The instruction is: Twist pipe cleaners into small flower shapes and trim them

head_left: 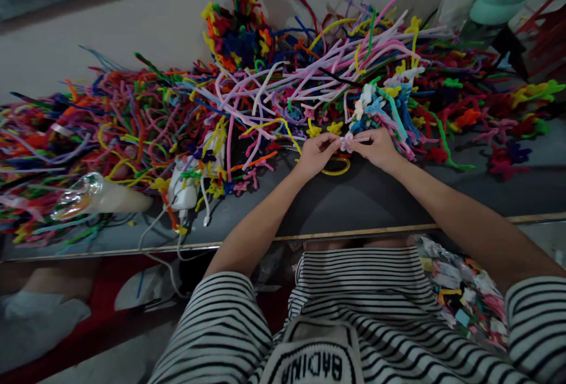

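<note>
My left hand (316,153) and my right hand (378,147) meet over the dark table (354,201), both pinching a small pale pink pipe-cleaner piece (347,142) between their fingertips. A yellow pipe-cleaner loop (338,167) lies on the table just under the hands. Right behind the hands stands a cluster of small twisted pipe-cleaner flowers (371,101) in white, blue and yellow. Beyond it sprawls a big heap of loose pipe cleaners (265,83) in many colours.
A white device with a cable (186,186) lies at the left among the pipe cleaners, beside a clear plastic bag (84,195). Finished coloured shapes (504,118) cover the right side. Paper scraps (460,289) lie below the table edge. A teal object (499,0) stands back right.
</note>
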The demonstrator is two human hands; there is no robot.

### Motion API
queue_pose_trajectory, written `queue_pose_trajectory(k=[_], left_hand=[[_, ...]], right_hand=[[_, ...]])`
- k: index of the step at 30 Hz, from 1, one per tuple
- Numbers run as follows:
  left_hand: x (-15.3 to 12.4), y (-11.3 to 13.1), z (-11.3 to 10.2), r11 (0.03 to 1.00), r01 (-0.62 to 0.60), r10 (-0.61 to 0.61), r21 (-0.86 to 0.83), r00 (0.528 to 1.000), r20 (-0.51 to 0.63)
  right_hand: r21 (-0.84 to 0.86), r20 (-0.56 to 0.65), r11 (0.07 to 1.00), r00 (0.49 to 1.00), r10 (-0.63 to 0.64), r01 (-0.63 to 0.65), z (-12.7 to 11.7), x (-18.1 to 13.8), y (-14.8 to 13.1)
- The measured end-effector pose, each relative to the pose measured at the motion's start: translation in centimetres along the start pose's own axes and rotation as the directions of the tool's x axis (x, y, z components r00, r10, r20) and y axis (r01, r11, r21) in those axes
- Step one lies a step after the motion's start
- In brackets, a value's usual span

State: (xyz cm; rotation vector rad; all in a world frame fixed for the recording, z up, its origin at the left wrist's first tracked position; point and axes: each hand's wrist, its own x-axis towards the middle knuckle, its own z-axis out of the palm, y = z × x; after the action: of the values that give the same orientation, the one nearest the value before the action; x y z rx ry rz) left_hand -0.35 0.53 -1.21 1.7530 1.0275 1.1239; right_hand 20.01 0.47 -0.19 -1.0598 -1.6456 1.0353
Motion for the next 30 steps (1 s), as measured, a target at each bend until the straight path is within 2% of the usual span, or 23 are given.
queue_pose_trajectory(k=[6, 10, 13, 19, 21, 23, 26, 30], left_hand=[[-0.2, 0.4, 0.0, 0.999, 0.039, -0.039, -0.003, 0.999, 0.012], [-0.3, 1.1, 0.1, 0.988, 0.106, -0.108, 0.112, 0.994, 0.014], [-0.3, 1.8, 0.2, 0.981, 0.139, -0.146, 0.138, 0.988, 0.041], [-0.4, 2.6, 0.3, 0.984, 0.178, -0.179, 0.021, 0.977, 0.118], [-0.3, 2.3, 0.1, 0.984, 0.177, -0.177, 0.013, 0.977, 0.117], [-0.2, 1.9, 0.0, 0.987, 0.159, -0.160, 0.019, 0.985, 0.072], [0.0, 1.1, -0.3, 0.995, 0.095, -0.094, 0.036, 0.995, -0.022], [0.2, 0.4, -0.3, 0.997, 0.074, -0.073, 0.027, 0.997, -0.025]], right_hand=[[-0.016, 0.006, 1.000, 1.000, 0.018, -0.018, -0.1, 0.0, 0.0], [0.008, -0.041, 1.000, 0.999, 0.020, -0.019, 0.2, -0.1, -0.3], [0.072, -0.056, 0.997, 0.998, 0.042, -0.038, 0.5, -0.2, -0.3], [0.306, -0.068, 0.943, 0.984, 0.163, -0.135, 1.3, -0.3, -0.3], [0.333, -0.053, 0.928, 0.979, 0.199, -0.171, 1.4, -0.3, -0.4], [0.298, -0.043, 0.939, 0.981, 0.191, -0.169, 1.3, -0.2, -0.5], [0.189, -0.038, 0.977, 0.993, 0.109, -0.100, 1.0, -0.2, -0.3], [0.083, -0.028, 0.996, 0.999, 0.032, -0.029, 0.7, -0.1, 0.0]])
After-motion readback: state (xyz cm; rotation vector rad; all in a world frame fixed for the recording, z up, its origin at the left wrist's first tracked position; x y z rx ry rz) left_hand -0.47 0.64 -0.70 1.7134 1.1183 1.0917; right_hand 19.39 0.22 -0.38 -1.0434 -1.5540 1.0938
